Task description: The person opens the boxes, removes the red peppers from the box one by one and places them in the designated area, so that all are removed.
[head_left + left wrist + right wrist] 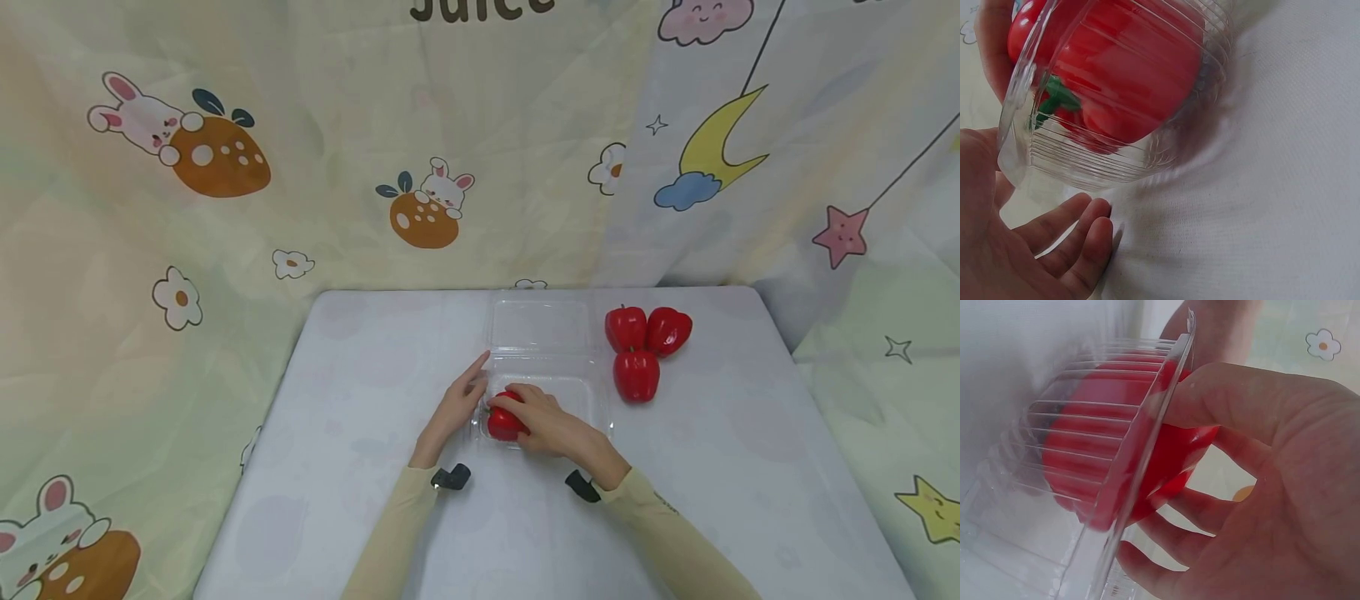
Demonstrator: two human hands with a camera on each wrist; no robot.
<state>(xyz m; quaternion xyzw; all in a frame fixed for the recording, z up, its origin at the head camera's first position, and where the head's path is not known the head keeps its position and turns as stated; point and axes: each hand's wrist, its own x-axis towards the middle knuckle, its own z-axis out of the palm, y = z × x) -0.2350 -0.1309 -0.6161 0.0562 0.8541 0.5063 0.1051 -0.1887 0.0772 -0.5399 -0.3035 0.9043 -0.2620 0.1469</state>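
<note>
A clear plastic clamshell container [573, 396] lies with its lid [540, 323] folded back on the table. My right hand [555, 427] holds a red bell pepper [501, 425] inside the container's near left corner. Through the clear ribbed wall, the left wrist view shows the pepper [1129, 69] on its side, its green stem to the left. In the right wrist view, thumb and fingers curve around the pepper [1175, 456]. Beside the container's left edge is my left hand [453, 410], its fingers extended and relaxed; whether it touches the rim I cannot tell.
Three more red bell peppers [636, 375] sit close together right of the container. White cloth covers the table [345, 367]. Behind it hangs a printed curtain [322, 150], and each wrist wears a black camera [452, 477].
</note>
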